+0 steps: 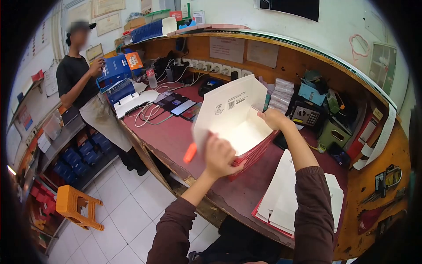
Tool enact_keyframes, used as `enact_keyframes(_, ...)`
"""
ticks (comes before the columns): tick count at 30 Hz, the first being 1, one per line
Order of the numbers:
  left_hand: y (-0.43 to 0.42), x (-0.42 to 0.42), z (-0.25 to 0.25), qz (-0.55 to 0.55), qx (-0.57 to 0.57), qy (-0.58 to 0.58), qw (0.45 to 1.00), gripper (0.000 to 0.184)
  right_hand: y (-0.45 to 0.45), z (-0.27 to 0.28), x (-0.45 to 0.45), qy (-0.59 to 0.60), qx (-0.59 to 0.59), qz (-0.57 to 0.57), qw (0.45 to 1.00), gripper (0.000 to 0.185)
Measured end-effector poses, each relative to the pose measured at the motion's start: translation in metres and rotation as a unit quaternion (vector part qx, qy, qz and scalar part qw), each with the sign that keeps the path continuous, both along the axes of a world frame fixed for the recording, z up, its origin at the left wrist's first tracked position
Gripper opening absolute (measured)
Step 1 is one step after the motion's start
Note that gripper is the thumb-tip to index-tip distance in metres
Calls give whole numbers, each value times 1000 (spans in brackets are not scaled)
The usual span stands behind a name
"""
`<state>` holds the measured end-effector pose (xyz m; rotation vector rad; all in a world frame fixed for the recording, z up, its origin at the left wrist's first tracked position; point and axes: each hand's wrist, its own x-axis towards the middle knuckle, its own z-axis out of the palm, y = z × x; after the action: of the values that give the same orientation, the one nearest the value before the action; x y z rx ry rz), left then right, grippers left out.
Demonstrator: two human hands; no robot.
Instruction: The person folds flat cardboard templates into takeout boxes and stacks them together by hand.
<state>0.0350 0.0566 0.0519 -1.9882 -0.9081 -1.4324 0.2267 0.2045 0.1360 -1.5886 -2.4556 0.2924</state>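
A cardboard box (237, 134), white inside and red outside, stands opened on the worktop with its printed lid flap raised. My left hand (218, 156) is closed at its near left corner, thumb along the front wall, its fingers smeared by motion. A bright orange piece (190, 152) shows just left of these fingers; I cannot tell what it is or whether it is held. My right hand (273, 119) grips the box's right wall, thumb inside and the other fingers hidden. Below my right forearm lie flat red and white card sheets (281, 200).
On the red worktop (151, 132) lie phones (182, 108) and white cables. A small safe (304, 115) and wrapped stacks (281, 94) stand behind the box. At left a person (85, 88) holds a blue box (116, 68). An orange stool (79, 207) stands on the floor.
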Motion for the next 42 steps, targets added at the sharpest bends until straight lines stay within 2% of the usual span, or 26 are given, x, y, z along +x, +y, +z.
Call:
enact_keyframes(4,3,-1,-11,-17,60,-7,998,38,4,-7,0,0,-15,-6,1000,54)
enact_keyframes(6,3,-2,-11,-17,71,-3,997,37,8,-20,4,-46,133,47,989,51)
enact_keyframes(10,-9,4,-2,-28,10,-39,999,31,-20,-9,3,87,137,-6,987,45)
enact_keyframes(12,-36,20,11,24,-18,-66,997,34,-12,-20,14,173,225,25,959,48)
enact_keyframes(13,-47,32,12,42,6,-139,989,34,-30,-13,16,278,163,-31,946,47)
enact_keyframes(14,-57,47,11,57,32,-212,975,35,-31,-19,24,322,191,-35,927,45)
enact_keyframes(16,-79,80,0,-130,-90,-86,984,38,-61,-6,30,452,108,-53,884,43)
enact_keyframes(18,-86,135,-33,-353,-284,55,890,47,-85,1,44,483,134,-4,865,39)
enact_keyframes(20,-100,162,-53,-318,-282,222,878,57,-133,20,51,472,139,10,870,38)
enact_keyframes(21,-97,172,-61,-320,-284,218,877,57,-154,25,56,454,157,35,876,38)
enact_keyframes(23,-87,188,-75,-328,-347,310,822,58,-201,36,73,406,130,87,900,36)
enact_keyframes(24,-87,190,-71,-332,-345,311,821,58,-226,39,80,385,120,95,910,38)
enact_keyframes(26,-84,185,-54,-347,-426,380,744,45,-268,38,99,341,91,132,926,40)
enact_keyframes(27,-81,186,-49,-348,-427,381,742,45,-286,34,108,318,74,162,931,40)
enact_keyframes(29,-71,188,-38,-331,-579,300,682,34,-318,28,127,251,-63,158,953,41)
enact_keyframes(30,-70,186,-29,-331,-579,302,681,34,-332,30,129,233,-138,170,947,36)
enact_keyframes(31,-70,182,-16,-352,-535,230,733,28,-340,13,136,251,-124,170,945,22)
enact_keyframes(32,-71,180,-4,-370,-486,156,777,24,-347,-2,141,252,-122,168,945,22)
enact_keyframes(33,-70,180,4,-371,-485,160,776,24,-354,-12,140,278,-206,106,932,20)
enact_keyframes(34,-70,179,11,-396,-454,68,795,22,-359,-25,139,301,-289,43,908,19)
enact_keyframes(35,-74,180,16,-417,-419,-25,806,21,-360,-50,144,304,-289,42,907,19)
enact_keyframes(36,-85,181,20,-417,-421,-23,805,21,-357,-83,151,358,-319,-12,877,20)
enact_keyframes(38,-110,189,25,-521,-490,-310,627,25,-348,-127,148,411,-347,-67,841,20)
enact_keyframes(39,-116,194,21,-532,-444,-338,636,29,-345,-143,142,559,-270,-94,779,23)
enact_keyframes(41,-122,198,24,-524,-436,-388,620,25,-355,-104,109,794,-112,-116,587,32)
enact_keyframes(42,-128,202,24,-518,-431,-436,596,20,-351,-102,114,793,-103,-126,587,32)
